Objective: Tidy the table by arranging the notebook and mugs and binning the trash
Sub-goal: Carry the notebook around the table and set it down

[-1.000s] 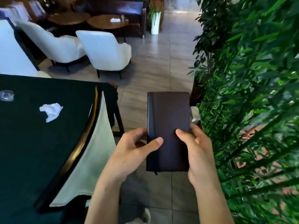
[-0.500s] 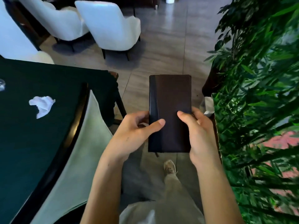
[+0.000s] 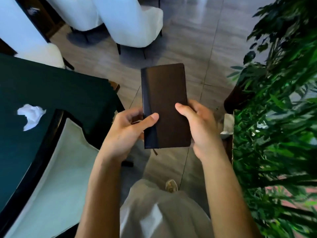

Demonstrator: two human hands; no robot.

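A: Where's the notebook (image 3: 164,105) in the head view?

B: Mid-frame, closed, off the table and above the floor. Its long axis runs up the frame, away from the person. Both hands clamp its near end: the left hand (image 3: 125,133) at the spine edge with thumb on the cover, the right hand (image 3: 200,127) at the opposite edge.

A: And the table (image 3: 56,93)?

B: Left of the notebook, so the left hand is nearer. A crumpled tissue (image 3: 30,115) lies there. Forearms are level, reaching up-frame.
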